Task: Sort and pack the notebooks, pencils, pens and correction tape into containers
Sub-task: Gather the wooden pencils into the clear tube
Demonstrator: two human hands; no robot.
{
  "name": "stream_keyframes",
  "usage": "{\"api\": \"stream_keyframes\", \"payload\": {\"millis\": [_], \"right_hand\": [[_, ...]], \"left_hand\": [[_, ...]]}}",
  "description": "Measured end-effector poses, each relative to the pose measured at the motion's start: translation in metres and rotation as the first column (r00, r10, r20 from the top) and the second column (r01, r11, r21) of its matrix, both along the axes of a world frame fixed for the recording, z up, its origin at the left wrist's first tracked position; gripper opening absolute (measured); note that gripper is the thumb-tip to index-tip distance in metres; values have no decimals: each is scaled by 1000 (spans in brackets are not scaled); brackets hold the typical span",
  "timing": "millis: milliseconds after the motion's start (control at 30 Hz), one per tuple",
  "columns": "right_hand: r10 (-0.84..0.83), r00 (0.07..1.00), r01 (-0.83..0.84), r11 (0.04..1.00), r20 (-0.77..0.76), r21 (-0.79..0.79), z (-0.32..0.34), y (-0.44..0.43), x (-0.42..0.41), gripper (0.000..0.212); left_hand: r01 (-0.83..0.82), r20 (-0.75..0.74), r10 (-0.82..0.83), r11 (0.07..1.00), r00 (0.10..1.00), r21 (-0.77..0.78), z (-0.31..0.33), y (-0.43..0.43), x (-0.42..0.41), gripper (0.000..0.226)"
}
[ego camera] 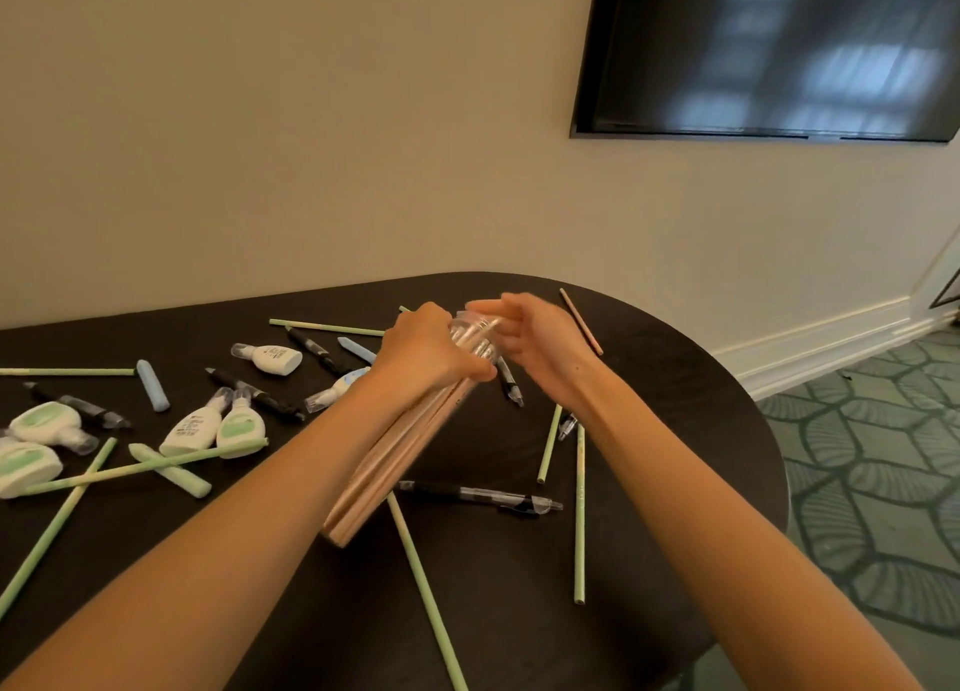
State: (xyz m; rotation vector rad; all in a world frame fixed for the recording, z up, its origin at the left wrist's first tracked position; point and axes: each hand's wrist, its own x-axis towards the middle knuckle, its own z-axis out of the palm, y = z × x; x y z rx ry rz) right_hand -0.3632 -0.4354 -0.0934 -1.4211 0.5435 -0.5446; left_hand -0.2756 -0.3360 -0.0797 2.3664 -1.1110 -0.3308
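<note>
Hands, both raised over the middle of the dark table (675, 430). Left hand (421, 350): fingers wrapped tight round a bundle of tan pencils (384, 461), gripped near its far end. Bundle slopes down and left toward the near side; its near end hangs just above the tabletop. Far end of the bundle sits inside a clear container (472, 337), seen between the two hands; the container is blurred and its shape is unclear.

Right hand (540, 342): just right of the container, fingers loosely curved, fingertips at its far rim. Motion blur here; cannot tell whether it grips the container or only touches it.

Loose items on the table:
- green pencils scattered: one near centre (428, 597), one to the right (579, 513), several on the left
- single tan pencil (581, 321) at the far right edge
- black pen (478, 495) lying crosswise just beyond the bundle's near end; more black pens further left
- correction tape units on the left: one (267, 357) toward the far side, a pair side by side (189, 428), more at the left edge
- pale blue stick (152, 384) far left

Beyond the table: plain wall with a dark screen (779, 51) at upper right; green patterned carpet (872, 456) on the right
</note>
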Motion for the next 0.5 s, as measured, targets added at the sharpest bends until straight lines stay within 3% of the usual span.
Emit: {"api": "stream_keyframes", "payload": {"millis": [167,267,333,367,433,500], "right_hand": [[108,994,-107,993,-7,52,-13,-21,10,50],[-217,975,219,975,-50,45,-16,-51,16,43],[-451,872,432,892,-188,-137,-22,-86,19,32],[-519,807,435,845,-282,-311,-26,-104,18,33],[-572,670,251,775,-473,-580,-36,-134,19,48],[-575,539,51,752,-616,-657,-44,-155,21,66]], "left_hand": [[-53,3,53,998,999,41,-4,-29,13,64],[-51,23,50,998,998,40,-1,-46,22,67],[-41,32,39,998,999,50,1,-57,30,68],[-36,39,34,997,999,61,1,-62,34,68],[-18,66,12,996,998,89,1,-75,41,68],[-6,78,-2,994,997,107,-2,-89,46,70]]}}
